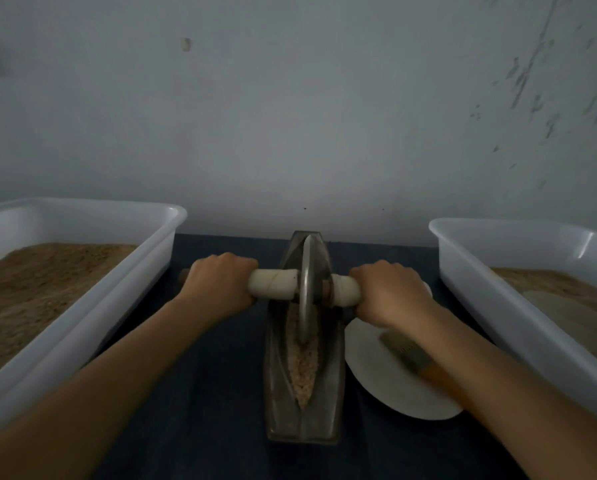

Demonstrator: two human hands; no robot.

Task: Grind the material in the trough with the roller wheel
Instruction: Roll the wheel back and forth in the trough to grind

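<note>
I see left hand (217,284) and right hand (390,292) each clenched round handle (273,284); wheel (305,289) between them, in trough (302,344), grain (302,368) nearer me. Advise even downward pressure, axle level, roll full length.

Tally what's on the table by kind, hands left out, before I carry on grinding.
Bins: 2, white, one left and one right, both holding brown powder
Trough: 1, with material in it
Roller wheel: 1, gripped at both handles
Plate: 1
Brush: 1, lying on the plate
Total: 6
</note>
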